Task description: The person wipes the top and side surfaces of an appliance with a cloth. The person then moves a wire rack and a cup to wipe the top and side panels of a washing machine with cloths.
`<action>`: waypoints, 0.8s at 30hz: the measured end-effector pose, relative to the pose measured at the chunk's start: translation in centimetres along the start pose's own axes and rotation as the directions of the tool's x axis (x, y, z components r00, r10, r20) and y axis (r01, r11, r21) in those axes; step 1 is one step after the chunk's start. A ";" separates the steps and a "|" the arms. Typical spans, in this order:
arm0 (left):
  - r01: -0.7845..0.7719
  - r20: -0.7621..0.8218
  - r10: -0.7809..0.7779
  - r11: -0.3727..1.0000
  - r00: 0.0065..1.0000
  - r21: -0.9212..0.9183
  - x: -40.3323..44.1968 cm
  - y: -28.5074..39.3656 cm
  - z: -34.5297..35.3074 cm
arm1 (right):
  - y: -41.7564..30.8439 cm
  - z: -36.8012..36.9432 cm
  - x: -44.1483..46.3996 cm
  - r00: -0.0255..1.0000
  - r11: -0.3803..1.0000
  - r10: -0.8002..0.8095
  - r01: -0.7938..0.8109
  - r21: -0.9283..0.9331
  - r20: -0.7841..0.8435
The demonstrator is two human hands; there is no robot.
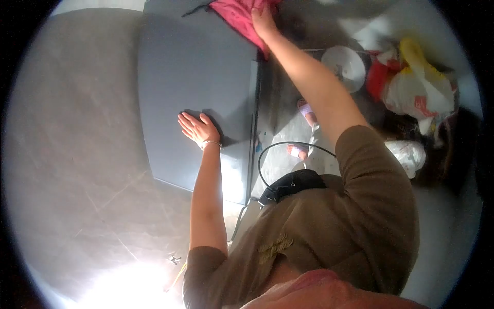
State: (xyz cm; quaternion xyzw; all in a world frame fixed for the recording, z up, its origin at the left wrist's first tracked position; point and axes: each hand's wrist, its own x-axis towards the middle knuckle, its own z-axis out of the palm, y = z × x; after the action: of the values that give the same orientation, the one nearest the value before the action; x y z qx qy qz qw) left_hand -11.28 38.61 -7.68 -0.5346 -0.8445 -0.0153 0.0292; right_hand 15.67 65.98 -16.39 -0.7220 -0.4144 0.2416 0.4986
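Note:
My left hand [196, 129] lies flat on the smooth grey panel [180, 77] of a large box-shaped cabinet or appliance, fingers stretched out and holding nothing. A thin bracelet circles that wrist. At the top of the head view, my right hand [262, 23] is on a crumpled pink cloth [239, 18] that lies over the panel's far right corner. The fingers are partly buried in the cloth, with the thumb side showing. A dark cord or strap end [195, 10] sticks out beside the cloth.
Right of the panel are a white round basin [343, 68], a white plastic bag [419, 95] with yellow handles, a red bag [377, 77] and another white bag [409, 156]. My slippered feet [297, 151] stand near the panel's edge. A black cable [267, 148] loops from a black waist pouch [293, 184].

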 end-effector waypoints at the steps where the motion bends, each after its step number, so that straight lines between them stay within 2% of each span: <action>1: -0.002 -0.011 0.002 1.000 1.000 -0.010 -0.1 -0.1 0.0 | 0.1 0.1 -1.5 0.992 0.977 -0.101 0.113 0.179 -0.073; 2: -0.013 -0.012 0.013 1.000 1.000 -0.004 -0.1 -0.2 0.0 | 0.1 -0.4 -2.8 0.968 0.910 -0.187 0.234 0.342 -0.165; 4: -0.010 -0.024 0.010 1.000 1.000 -0.026 0.3 -0.3 0.3 | -2.2 -4.6 -6.9 0.989 0.930 -0.073 0.022 0.368 0.126; 5: -0.017 -0.043 0.015 0.999 0.999 -0.039 0.3 -0.3 0.4 | -1.4 -4.2 -8.1 0.986 0.918 -0.079 0.015 0.397 0.146; 6: -0.025 -0.044 0.024 0.999 0.999 -0.034 0.2 -0.3 0.4 | -2.1 -5.8 -9.5 0.965 0.845 -0.237 0.145 0.514 0.116; 8: 0.015 -0.047 -0.017 0.999 0.999 -0.033 0.2 -1.2 2.1 | 0.8 -2.0 -12.6 0.975 0.851 -0.216 0.160 0.500 0.056; 9: 0.010 -0.056 -0.013 0.998 0.998 -0.055 -0.1 -0.9 1.4 | 0.5 -3.0 -13.5 0.977 0.850 -0.209 0.160 0.503 0.043; 11: 0.002 -0.058 -0.005 0.999 0.998 -0.047 -0.2 -0.2 0.5 | 0.0 -4.3 -15.5 0.978 0.833 -0.159 0.060 0.550 0.134; 12: 0.006 -0.057 -0.008 0.999 0.998 -0.042 -0.2 -0.2 0.5 | -0.4 -4.9 -16.8 0.978 0.830 -0.158 0.058 0.555 0.133; 14: 0.054 -0.057 -0.056 0.998 0.997 -0.034 0.6 -0.7 2.4 | -0.3 -3.5 -19.1 0.977 0.847 -0.038 -0.081 0.525 0.212; 15: 0.047 -0.067 -0.050 0.998 0.996 -0.040 0.4 -0.6 2.0 | -0.4 -3.9 -20.1 0.983 0.844 -0.103 0.005 0.537 0.154; 19: 0.048 -0.089 -0.054 0.996 0.995 -0.070 0.3 -0.6 2.0 | 0.1 -4.0 -24.0 0.973 0.841 -0.024 -0.104 0.530 0.229; 21: 0.071 -0.100 -0.080 0.994 0.992 -0.087 0.5 -0.2 2.6 | 0.3 -3.9 -25.1 0.980 0.897 -0.070 -0.021 0.442 0.188; 24: 0.075 -0.114 -0.086 0.993 0.990 -0.096 0.6 -0.5 2.9 | -0.4 -5.2 -27.5 0.978 0.865 -0.121 0.020 0.501 0.169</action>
State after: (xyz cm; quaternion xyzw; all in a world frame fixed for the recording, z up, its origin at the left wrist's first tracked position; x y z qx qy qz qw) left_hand -12.06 39.16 -10.54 -0.4989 -0.8607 -0.0865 0.0537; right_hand 4.60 40.24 -15.78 -0.5267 -0.4113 0.3910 0.6329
